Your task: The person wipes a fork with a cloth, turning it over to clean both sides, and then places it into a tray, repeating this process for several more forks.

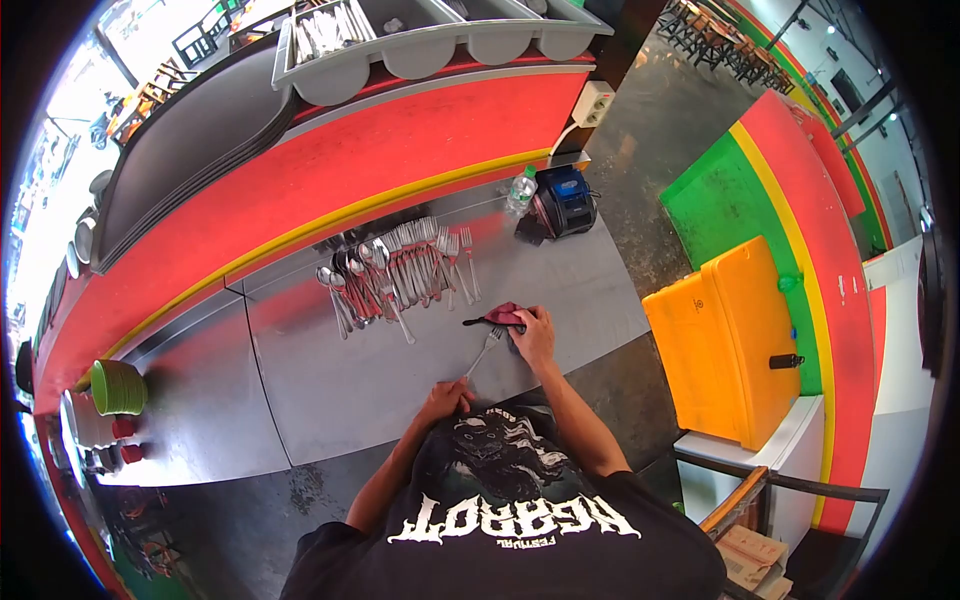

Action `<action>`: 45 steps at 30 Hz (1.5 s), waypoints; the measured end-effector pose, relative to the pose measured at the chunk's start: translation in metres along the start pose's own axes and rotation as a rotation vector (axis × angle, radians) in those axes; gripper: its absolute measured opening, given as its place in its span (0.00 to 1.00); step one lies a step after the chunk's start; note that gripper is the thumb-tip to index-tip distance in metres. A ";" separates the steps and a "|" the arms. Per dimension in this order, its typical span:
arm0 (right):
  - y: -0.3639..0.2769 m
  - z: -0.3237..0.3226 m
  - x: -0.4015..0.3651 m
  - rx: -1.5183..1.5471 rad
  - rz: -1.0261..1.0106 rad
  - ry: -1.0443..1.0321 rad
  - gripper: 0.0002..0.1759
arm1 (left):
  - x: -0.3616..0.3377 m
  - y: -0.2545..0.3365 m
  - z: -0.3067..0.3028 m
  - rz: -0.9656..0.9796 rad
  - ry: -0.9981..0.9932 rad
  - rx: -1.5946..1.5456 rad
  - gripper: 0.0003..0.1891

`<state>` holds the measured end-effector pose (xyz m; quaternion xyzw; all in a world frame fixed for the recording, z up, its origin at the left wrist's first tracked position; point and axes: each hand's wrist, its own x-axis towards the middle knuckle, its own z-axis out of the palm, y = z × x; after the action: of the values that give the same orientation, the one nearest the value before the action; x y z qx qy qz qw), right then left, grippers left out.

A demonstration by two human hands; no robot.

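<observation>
My left hand (447,400) is closed around the handle end of a fork (486,349), whose tines point up and away from me. In my right hand (534,337) is a dark red cloth (503,314) with a black edge, bunched between the fingers just above the fork's tines. Beyond my hands, on the steel counter (340,400), lies a spread of forks (425,262) and spoons (352,268), laid side by side with their handles mostly toward me.
A clear bottle (522,188) and a blue-black bag (566,200) sit at the counter's back right. Green bowls (119,387) are stacked at the left. A grey cutlery holder (420,40) and black trays (190,140) top the red ledge. An orange box (715,340) stands right.
</observation>
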<state>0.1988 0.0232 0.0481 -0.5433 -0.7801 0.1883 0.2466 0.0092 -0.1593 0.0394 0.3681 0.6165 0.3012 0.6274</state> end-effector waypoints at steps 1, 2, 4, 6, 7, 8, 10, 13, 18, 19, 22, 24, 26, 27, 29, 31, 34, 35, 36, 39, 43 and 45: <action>0.001 0.001 -0.001 0.022 0.020 0.021 0.19 | 0.000 -0.005 -0.002 0.002 -0.012 0.014 0.30; 0.001 0.001 -0.001 0.045 0.037 0.040 0.19 | 0.000 -0.010 -0.004 0.010 -0.014 -0.010 0.29; 0.001 0.006 0.002 0.135 0.133 0.105 0.19 | -0.002 -0.014 -0.009 0.027 -0.008 -0.062 0.29; -0.003 0.009 0.005 0.266 0.294 0.191 0.19 | -0.004 -0.016 -0.013 0.039 -0.001 -0.071 0.29; -0.007 0.009 0.005 0.273 0.295 0.223 0.18 | -0.006 -0.016 -0.014 0.045 0.002 -0.078 0.29; -0.011 0.008 0.005 0.279 0.294 0.255 0.18 | -0.006 -0.016 -0.015 0.035 -0.003 -0.083 0.28; -0.028 -0.002 0.005 0.345 0.237 0.266 0.18 | -0.001 -0.024 -0.017 0.018 -0.017 -0.094 0.28; -0.063 -0.018 -0.006 0.503 0.049 0.143 0.18 | 0.006 -0.031 -0.014 0.040 0.004 -0.130 0.27; -0.096 -0.018 -0.042 0.545 -0.292 -0.374 0.19 | 0.029 -0.005 -0.004 0.676 0.353 0.124 0.25; -0.093 -0.011 -0.050 0.499 -0.356 -0.470 0.20 | 0.029 -0.006 -0.003 0.684 0.380 0.134 0.25; -0.076 0.006 -0.057 0.393 -0.375 -0.435 0.21 | 0.013 -0.018 0.002 0.174 0.241 -0.026 0.25; -0.060 0.009 -0.046 0.283 -0.365 -0.346 0.20 | 0.007 -0.021 -0.003 -0.063 0.130 -0.014 0.26; -0.047 0.008 -0.036 0.185 -0.367 -0.231 0.22 | 0.005 -0.019 -0.004 -0.072 0.078 0.035 0.28; -0.044 0.008 -0.033 0.187 -0.371 -0.217 0.22 | 0.005 -0.017 -0.005 -0.034 0.070 0.040 0.29; -0.041 0.008 -0.028 0.189 -0.377 -0.183 0.22 | 0.004 -0.013 -0.007 -0.004 0.059 0.029 0.30; -0.042 0.005 -0.025 0.227 -0.339 -0.167 0.22 | 0.005 -0.005 -0.006 -0.014 0.061 -0.012 0.31; -0.041 0.009 -0.021 0.304 -0.209 -0.117 0.21 | 0.002 0.001 -0.007 -0.054 0.054 -0.069 0.32; -0.040 0.012 -0.020 0.341 -0.135 -0.083 0.21 | 0.001 0.001 -0.008 -0.049 0.051 -0.064 0.31; -0.036 0.015 -0.018 0.378 -0.060 -0.048 0.20 | 0.001 -0.003 -0.009 -0.044 0.047 -0.058 0.31; -0.015 0.012 -0.004 0.167 -0.096 -0.029 0.18 | -0.001 -0.015 -0.010 -0.056 0.029 -0.030 0.30; -0.010 0.004 0.009 0.046 -0.187 -0.001 0.19 | -0.006 -0.022 -0.014 -0.053 0.048 -0.006 0.29; -0.009 0.005 0.011 0.093 -0.111 0.017 0.19 | -0.008 -0.022 -0.013 -0.025 0.082 -0.152 0.29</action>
<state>0.1863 0.0304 0.0514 -0.4888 -0.7972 0.2061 0.2881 -0.0057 -0.1770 0.0263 0.2991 0.6217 0.3540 0.6315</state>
